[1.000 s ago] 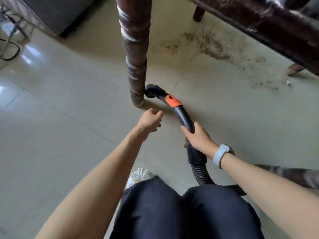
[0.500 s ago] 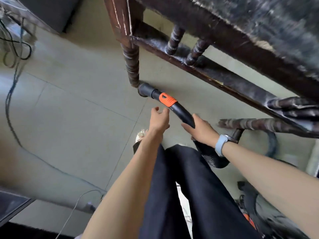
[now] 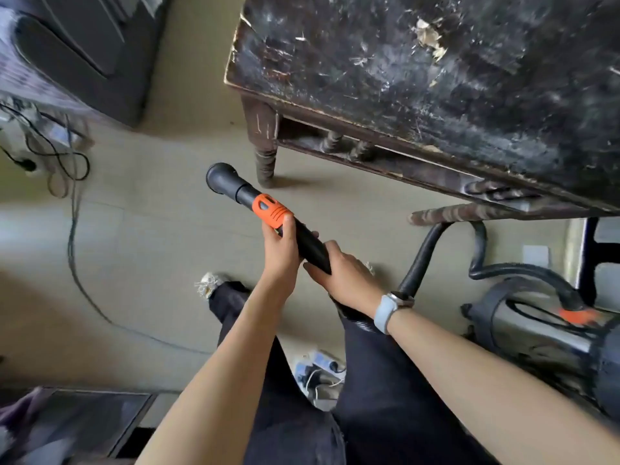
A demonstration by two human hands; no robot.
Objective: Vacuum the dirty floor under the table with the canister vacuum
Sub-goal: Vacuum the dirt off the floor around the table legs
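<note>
I hold the black vacuum wand (image 3: 250, 198) lifted off the floor, its round nozzle (image 3: 219, 176) pointing up-left beside the table leg (image 3: 265, 156). My left hand (image 3: 280, 250) grips the wand just below its orange collar (image 3: 271, 210). My right hand (image 3: 345, 280) grips the wand's lower end where the ribbed hose (image 3: 416, 260) joins. The hose runs right to the canister vacuum (image 3: 543, 327) standing on the floor at right. The worn dark table (image 3: 419, 72) fills the upper right and hides the floor beneath it.
A grey cable (image 3: 72, 229) trails across the tiled floor at left, with tangled wires (image 3: 57, 156) further up. A dark cabinet (image 3: 84, 45) stands upper left. A power strip (image 3: 318, 367) lies between my legs. A dark rung (image 3: 469, 211) sticks out low at right.
I have risen from a crouch, so the view now looks down on the tabletop. The wand has lifted away from the leg's base, and my left hand has taken hold of it.
</note>
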